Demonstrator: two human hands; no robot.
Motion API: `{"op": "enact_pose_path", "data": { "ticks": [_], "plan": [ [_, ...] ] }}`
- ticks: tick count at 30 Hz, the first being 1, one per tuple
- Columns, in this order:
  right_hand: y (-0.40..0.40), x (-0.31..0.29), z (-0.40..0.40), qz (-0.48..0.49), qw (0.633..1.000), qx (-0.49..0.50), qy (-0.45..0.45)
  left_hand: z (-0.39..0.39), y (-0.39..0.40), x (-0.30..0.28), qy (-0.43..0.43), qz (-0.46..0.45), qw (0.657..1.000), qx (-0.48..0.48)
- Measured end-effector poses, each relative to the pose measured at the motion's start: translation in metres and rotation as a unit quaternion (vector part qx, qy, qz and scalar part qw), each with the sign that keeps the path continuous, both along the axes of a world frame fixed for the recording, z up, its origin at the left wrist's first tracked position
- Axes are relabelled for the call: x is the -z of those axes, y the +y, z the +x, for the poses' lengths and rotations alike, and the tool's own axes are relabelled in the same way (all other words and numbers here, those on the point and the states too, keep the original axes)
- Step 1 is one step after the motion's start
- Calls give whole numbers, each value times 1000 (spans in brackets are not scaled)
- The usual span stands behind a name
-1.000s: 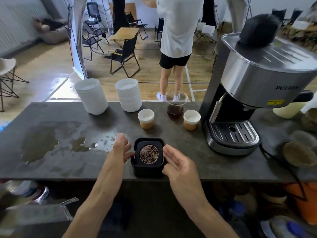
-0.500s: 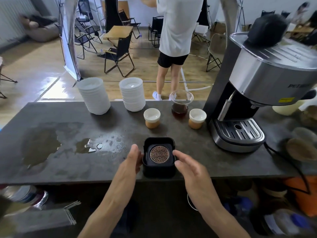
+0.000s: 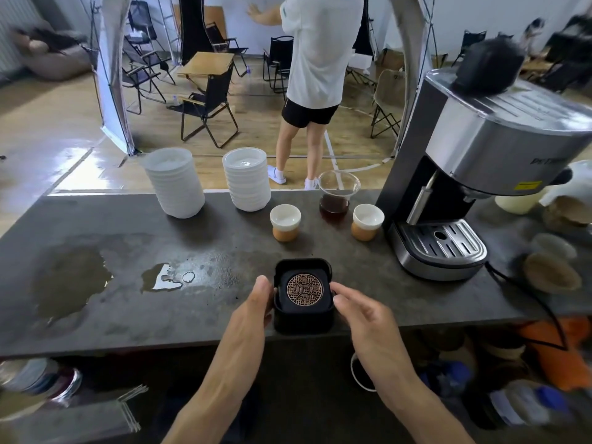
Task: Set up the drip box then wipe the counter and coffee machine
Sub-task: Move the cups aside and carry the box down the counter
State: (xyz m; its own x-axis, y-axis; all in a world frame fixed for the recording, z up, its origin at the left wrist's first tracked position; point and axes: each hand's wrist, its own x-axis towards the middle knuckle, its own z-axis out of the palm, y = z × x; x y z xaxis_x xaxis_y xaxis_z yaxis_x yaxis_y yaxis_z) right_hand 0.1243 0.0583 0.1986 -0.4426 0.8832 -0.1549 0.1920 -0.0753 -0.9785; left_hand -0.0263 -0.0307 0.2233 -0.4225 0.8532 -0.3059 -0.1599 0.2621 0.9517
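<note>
Hands flank the squat black plastic drip box (image 3: 302,296) with round copper-patterned lid at the dark stone bench (image 3: 128,318) edge, left hand (image 3: 253,310) pressing its side, right hand (image 3: 362,312) spread, fingertips grazing the opposite wall, equally near.

Matt black plastic drip box (image 3: 302,315), coppery metal grille (image 3: 304,289), brushed-steel coffee machine (image 3: 499,149), wet stone-grey counter (image 3: 224,248)

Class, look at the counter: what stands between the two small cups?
In the head view, a glass server holding dark coffee stands between the two cups, set slightly farther back.
</note>
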Motion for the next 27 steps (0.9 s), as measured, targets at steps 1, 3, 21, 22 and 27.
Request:
{"op": "enact_pose_path", "data": {
  "ticks": [1, 3, 21, 22, 27],
  "plan": [
    [0, 0, -1, 3, 1000, 2, -2, -1, 0, 0, -3, 3, 1000, -2],
    [1, 2, -3, 12, 1000, 7, -7, -2, 0, 2, -10, 10, 1000, -11],
    [10, 13, -7, 41, 996, -22, -72, -3, 1, 7, -2, 3, 1000, 13],
    [11, 12, -6, 35, 997, -27, -70, -3, 1, 8, 5, -1, 1000, 20],
    [24, 6, 4, 30, 998, -38, -42, -18, -2, 15, 65, -12, 998, 6]
  ]
}}
